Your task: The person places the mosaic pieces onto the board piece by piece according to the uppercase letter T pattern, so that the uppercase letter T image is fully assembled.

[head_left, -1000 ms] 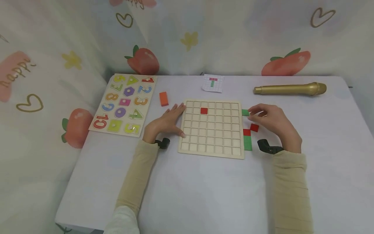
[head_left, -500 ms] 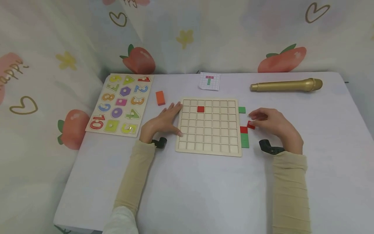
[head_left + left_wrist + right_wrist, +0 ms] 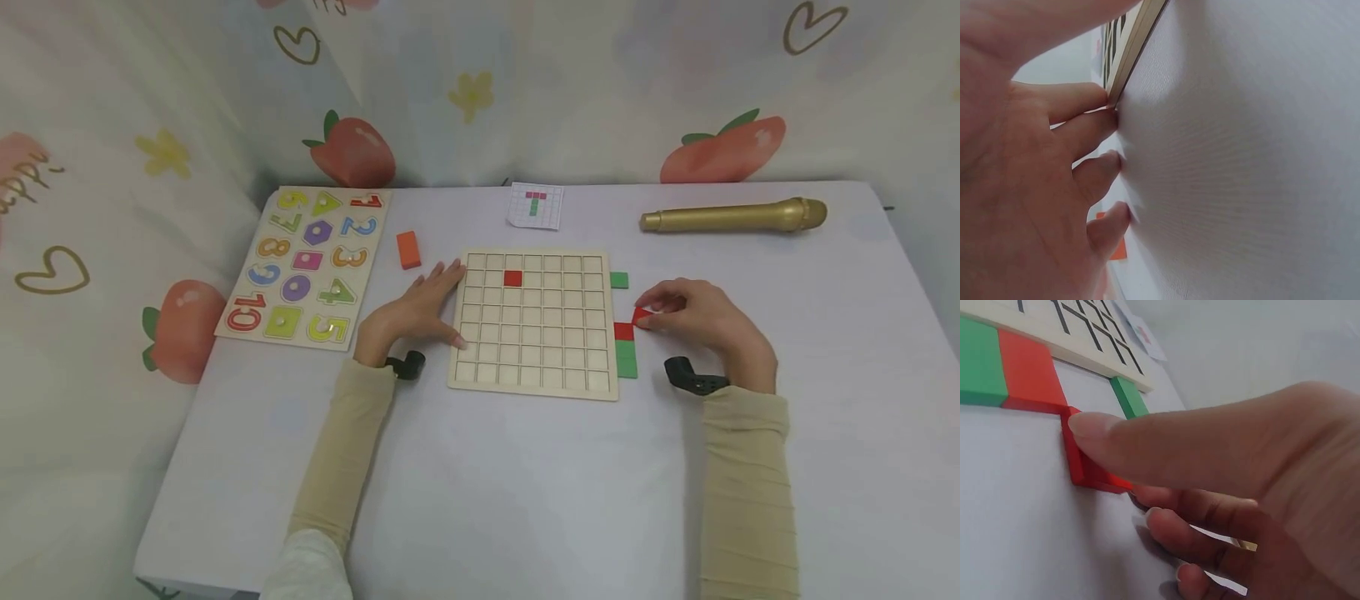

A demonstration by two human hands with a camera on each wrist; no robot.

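At the far left of the white surface (image 3: pixel 525 483) lies a pale number board (image 3: pixel 300 322) with coloured numerals and knobbed shapes. Just right of it, an orange block (image 3: pixel 408 250) sits toward the far side. Near that, the person's left hand (image 3: pixel 412 321) has its fingers spread wide; at least one fingertip meets the left edge of the grid board, and others rest on the surface.

The grid board (image 3: pixel 542 396) is pale wood, divided into square cells by raised ridges. A bright red square (image 3: pixel 513 278) fills one cell toward its far left. Beyond its far edge lies a white card (image 3: pixel 555 218) printed with a red and green T. Along the board's right edge sit a lone green piece (image 3: pixel 618 281) and, nearer, a flat red piece (image 3: pixel 623 332) adjoining two green squares (image 3: pixel 626 358).

Just right of these is a loose red tile (image 3: pixel 1074 453), glossy, square and thick-edged, set askew to the row. The right hand (image 3: pixel 701 317) pinches it, thumb across its face, the gap narrow. Farther right and beyond lies a gold microphone (image 3: pixel 735 217).
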